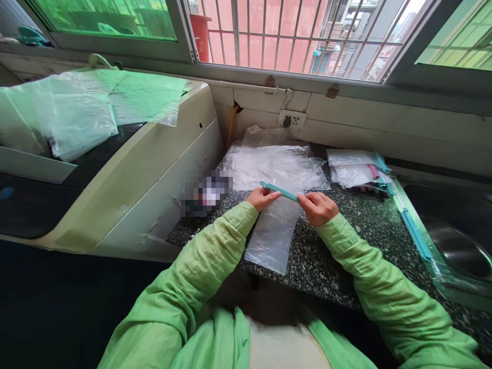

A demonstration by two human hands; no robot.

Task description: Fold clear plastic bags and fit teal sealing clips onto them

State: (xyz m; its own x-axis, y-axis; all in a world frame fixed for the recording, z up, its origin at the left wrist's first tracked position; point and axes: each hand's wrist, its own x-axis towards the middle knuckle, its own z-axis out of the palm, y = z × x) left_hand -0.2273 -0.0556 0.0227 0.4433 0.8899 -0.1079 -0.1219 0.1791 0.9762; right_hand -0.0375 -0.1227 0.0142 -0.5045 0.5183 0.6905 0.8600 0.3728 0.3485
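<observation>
Clip (285,192), slim and teal

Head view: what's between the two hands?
A teal clip spans from the left hand to the right hand in the head view; a clear bag extends below it.

1 slim teal clip (286,192), tilted, along the top of 1 flat clear bag (271,238)

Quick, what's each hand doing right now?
Left hand: closed, holding the teal clip near one end.
Right hand: closed, holding the clip's other end.
</observation>
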